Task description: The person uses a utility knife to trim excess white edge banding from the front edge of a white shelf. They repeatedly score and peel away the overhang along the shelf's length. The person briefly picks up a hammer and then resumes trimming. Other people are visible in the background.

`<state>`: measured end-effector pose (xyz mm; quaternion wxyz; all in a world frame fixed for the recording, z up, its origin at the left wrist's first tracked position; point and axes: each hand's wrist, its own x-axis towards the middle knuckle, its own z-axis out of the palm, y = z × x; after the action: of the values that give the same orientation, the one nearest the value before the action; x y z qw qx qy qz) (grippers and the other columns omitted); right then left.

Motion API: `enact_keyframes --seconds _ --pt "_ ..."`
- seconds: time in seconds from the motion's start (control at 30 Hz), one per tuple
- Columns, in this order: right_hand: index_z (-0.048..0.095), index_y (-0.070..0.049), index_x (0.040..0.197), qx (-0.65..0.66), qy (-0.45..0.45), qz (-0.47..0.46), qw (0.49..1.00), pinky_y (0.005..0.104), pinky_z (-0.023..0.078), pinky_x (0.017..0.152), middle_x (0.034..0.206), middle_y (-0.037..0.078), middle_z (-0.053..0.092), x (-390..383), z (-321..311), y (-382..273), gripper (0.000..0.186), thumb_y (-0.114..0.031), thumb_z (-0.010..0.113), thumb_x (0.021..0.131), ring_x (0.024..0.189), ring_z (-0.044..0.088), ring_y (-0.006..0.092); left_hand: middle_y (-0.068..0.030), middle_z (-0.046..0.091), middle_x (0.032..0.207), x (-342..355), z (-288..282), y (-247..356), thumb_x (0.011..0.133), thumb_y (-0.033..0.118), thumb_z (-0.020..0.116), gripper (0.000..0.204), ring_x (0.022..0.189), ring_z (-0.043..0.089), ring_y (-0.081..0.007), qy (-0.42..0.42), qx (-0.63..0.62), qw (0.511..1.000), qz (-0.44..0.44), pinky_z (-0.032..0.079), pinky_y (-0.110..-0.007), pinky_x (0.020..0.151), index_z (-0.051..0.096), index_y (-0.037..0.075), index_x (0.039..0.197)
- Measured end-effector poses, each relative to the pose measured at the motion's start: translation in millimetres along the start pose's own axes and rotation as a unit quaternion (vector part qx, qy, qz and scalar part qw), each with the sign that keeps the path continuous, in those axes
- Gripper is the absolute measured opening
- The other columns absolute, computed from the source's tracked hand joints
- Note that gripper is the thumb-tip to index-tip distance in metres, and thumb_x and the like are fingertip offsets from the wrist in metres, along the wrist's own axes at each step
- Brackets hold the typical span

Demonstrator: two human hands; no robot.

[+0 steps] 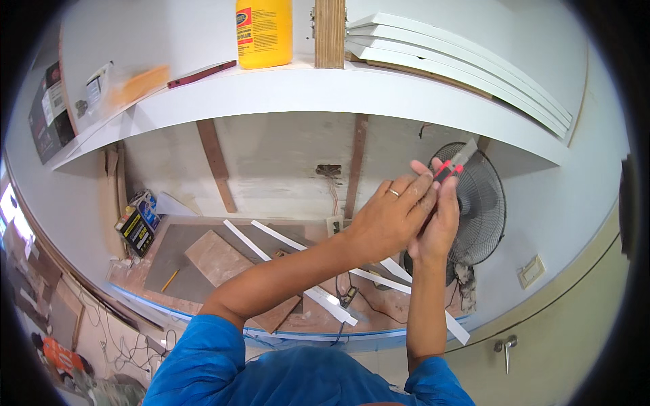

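Observation:
Out in front of me, to the right, my left hand lies across my right hand. Between them is a red and black utility knife, its blade angled up and to the right. My right hand closes around the handle from behind. The left fingers, one with a ring, are pressed together over the same handle and cover much of it. Below the hands, several white strips lie across the dusty worktop.
Behind the knife stands a black fan. A white shelf spans above, bearing a yellow bottle, stacked white panels and a wooden post. On the worktop lie a brown board, a yellow pencil, boxes and cables.

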<state>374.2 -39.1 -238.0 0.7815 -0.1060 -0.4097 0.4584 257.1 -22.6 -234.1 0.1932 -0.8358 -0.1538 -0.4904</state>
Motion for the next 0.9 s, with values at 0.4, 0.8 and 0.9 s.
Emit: enact_keyframes --seconds 0.4,0.8,0.9 --pt "0.057 0.001 0.139 -0.093 -0.062 0.047 0.993 0.0295 0.054 0.096 0.131 0.011 0.066 -10.9 -10.8 26.6 0.039 -0.025 0.062 0.110 0.115 0.063 0.0132 -0.0243 0.059 0.134 -19.1 -6.7 -8.8 0.088 0.005 0.062 0.049 0.123 0.055 -0.0429 -0.004 -0.024 0.986 -0.163 0.045 -0.051 0.103 0.054 0.000 0.136" --pt "0.068 0.003 0.113 -0.257 -0.219 -0.066 0.939 0.0281 0.055 0.068 0.091 0.012 0.076 40.9 103.5 58.0 0.051 -0.046 0.053 0.111 0.076 0.072 0.0161 -0.0152 0.067 0.097 24.6 -149.6 -65.9 0.096 0.024 0.067 0.030 0.089 0.067 -0.0369 -0.070 0.324 0.940 -0.081 0.052 -0.047 0.079 0.062 0.007 0.121" --pt "0.068 0.004 0.110 -0.168 -0.214 -0.030 0.962 0.0292 0.053 0.060 0.090 0.012 0.076 52.3 132.2 66.6 0.053 -0.046 0.051 0.112 0.069 0.073 0.0176 -0.0112 0.067 0.101 30.2 -180.3 -85.9 0.090 0.026 0.076 0.045 0.089 0.067 -0.0337 -0.123 0.404 0.903 -0.086 0.051 -0.043 0.077 0.062 0.006 0.127"
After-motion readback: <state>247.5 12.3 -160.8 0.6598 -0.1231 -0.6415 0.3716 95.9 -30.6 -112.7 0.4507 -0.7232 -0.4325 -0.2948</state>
